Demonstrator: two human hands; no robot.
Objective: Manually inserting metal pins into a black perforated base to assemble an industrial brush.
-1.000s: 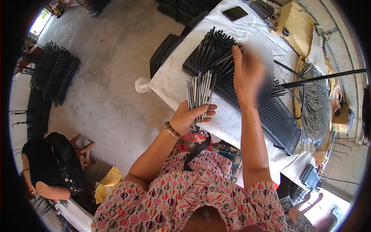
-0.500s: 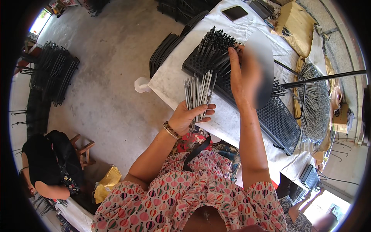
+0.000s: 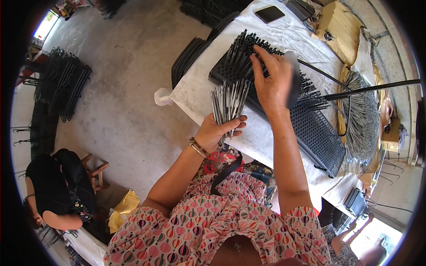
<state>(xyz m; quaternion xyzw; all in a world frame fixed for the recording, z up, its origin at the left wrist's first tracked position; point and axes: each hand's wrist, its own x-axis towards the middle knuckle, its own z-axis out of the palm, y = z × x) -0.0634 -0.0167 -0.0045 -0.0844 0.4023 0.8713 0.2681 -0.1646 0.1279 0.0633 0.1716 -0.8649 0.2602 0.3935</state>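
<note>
My left hand [image 3: 216, 131] is wrapped round a bundle of thin grey metal rods [image 3: 230, 102], which fan out upward beside the table's edge. My right hand [image 3: 273, 84] is over a long black perforated rack [image 3: 317, 137] on the table. Its thumb and forefinger come close together at the tips among slender black rods [image 3: 244, 48] standing upright in the rack. Whatever may be between those fingertips is too small to make out. More upright rods [image 3: 310, 95] show to the right of this hand. A blurred dark grey shape [image 3: 292, 80] covers the hand's right side.
White cloth [image 3: 191, 95] covers the table, with a phone [image 3: 270, 14] at the far end. A large bundle of grey rods [image 3: 361, 119] lies at right, crossed by a black bar [image 3: 372, 90]. Black racks [image 3: 66, 84] are stacked at left. Another person [image 3: 57, 186] sits lower left.
My right hand has shifted left and slightly upward over the rack, uncovering rods to its right. The blurred grey shape beside it looks smaller. My left hand stays nearly still with its bundle.
</note>
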